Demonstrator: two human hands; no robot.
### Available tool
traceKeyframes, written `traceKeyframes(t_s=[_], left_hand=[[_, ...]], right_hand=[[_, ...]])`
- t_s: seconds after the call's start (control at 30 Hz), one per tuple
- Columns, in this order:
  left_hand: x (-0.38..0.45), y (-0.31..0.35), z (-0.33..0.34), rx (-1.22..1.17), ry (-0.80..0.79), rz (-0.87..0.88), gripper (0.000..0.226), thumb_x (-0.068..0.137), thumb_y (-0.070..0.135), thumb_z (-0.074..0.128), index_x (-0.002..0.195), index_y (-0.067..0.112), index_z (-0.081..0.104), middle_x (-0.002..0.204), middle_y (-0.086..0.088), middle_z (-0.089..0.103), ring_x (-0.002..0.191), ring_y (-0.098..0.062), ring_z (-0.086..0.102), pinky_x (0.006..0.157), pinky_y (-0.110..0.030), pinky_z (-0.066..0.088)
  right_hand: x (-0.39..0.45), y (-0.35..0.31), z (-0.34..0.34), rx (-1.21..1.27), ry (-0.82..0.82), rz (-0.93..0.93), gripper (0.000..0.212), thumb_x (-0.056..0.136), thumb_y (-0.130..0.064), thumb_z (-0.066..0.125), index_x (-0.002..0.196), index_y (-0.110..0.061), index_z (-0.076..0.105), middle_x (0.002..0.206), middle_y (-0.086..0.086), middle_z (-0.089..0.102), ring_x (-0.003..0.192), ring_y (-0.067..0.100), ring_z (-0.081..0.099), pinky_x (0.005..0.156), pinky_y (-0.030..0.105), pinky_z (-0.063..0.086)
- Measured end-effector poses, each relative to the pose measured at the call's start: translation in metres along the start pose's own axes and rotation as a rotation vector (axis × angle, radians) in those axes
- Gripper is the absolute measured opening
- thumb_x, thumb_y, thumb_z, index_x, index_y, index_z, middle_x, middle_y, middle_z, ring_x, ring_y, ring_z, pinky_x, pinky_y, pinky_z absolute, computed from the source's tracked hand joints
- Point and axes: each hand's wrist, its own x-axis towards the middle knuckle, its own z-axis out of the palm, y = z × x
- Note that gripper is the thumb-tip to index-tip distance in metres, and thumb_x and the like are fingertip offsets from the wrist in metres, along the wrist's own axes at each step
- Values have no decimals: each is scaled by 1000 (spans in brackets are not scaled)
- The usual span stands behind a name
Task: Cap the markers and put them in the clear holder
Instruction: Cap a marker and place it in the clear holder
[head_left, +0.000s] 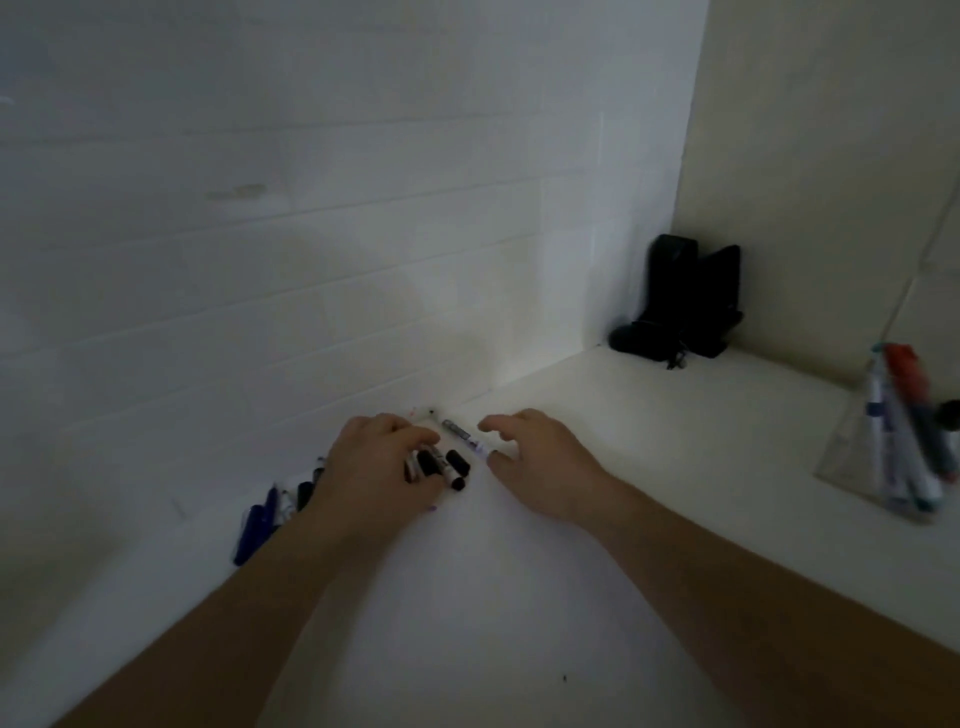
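A dim indoor corner, likely an office or study nook, though the room itself cannot be told for sure. A white desk (467, 597) meets a white panelled wall (311, 234) and a beige side wall (831, 156). Whiteboard markers (441, 462) lie at the desk's back edge, more stand in a clear holder (852, 457) by its right edge, and a black device (675, 301) sits in its far corner

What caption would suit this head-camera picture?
Left hand grips black markers; right hand reaches; clear holder waits.
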Motion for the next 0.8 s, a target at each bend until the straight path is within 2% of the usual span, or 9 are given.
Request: traceKeyframes(t_s=[0.13,0.23,0.33,0.4,0.47,0.5,0.63,0.7,0.8], left_hand=[[4,2,8,0,-1,9,64,74,65,57,133,39,59,133,9,56,127,-24,39,106,-38,37],[9,5,11,14,-1,3,62,76,67,58,132,42,58,132,12,55,126,-23,39,106,-37,36],[14,12,15,33,-40,11,59,80,64,57,134,40,57,134,13,55,126,-23,39,106,-37,36],[19,19,17,54,-73,19,57,82,61,55,134,41,56,134,14,56,124,-23,40,104,-39,37],[23,27,19,88,-86,28,52,84,56,54,134,42,56,131,13,60,122,-23,42,101,-38,36],[25,31,19,112,-83,33,49,84,52,54,132,42,58,125,13,63,120,-23,43,99,-39,36],[31,41,23,158,-17,57,39,86,48,55,123,43,65,106,13,72,111,-20,50,95,-38,35],[31,44,23,35,32,96,35,87,46,58,120,43,66,107,14,71,105,-15,57,93,-33,40],[18,54,18,-428,10,40,24,90,30,66,111,42,71,100,17,69,83,0,62,76,-16,46]], right_hand=[[31,-8,15,-109,-114,-46,43,97,-21,49,136,-31,63,128,12,58,115,34,56,101,37,45],[34,-6,12,-211,-167,-64,42,93,-29,44,125,-25,71,127,9,62,111,34,58,102,41,43],[18,5,0,-240,-105,-31,29,94,-30,50,105,-24,76,106,5,64,96,27,63,88,39,50],[0,16,-15,-260,-83,32,20,97,-34,55,98,-24,73,98,3,59,89,22,60,78,34,49],[-19,26,-34,-232,-71,126,5,95,-34,60,97,-31,64,98,-1,57,89,21,57,74,32,44],[-26,30,-42,-199,-64,170,5,94,-33,62,97,-33,58,99,-3,58,89,21,57,73,32,44],[-50,40,-63,-22,-31,248,30,94,-30,63,117,-38,47,97,-8,65,73,14,61,71,33,54],[-59,46,-66,76,3,257,42,94,-28,64,128,-40,45,94,-9,64,71,11,62,65,31,53],[-66,58,-66,222,61,278,45,94,-21,64,132,-41,50,98,-10,60,77,13,64,58,23,50]])
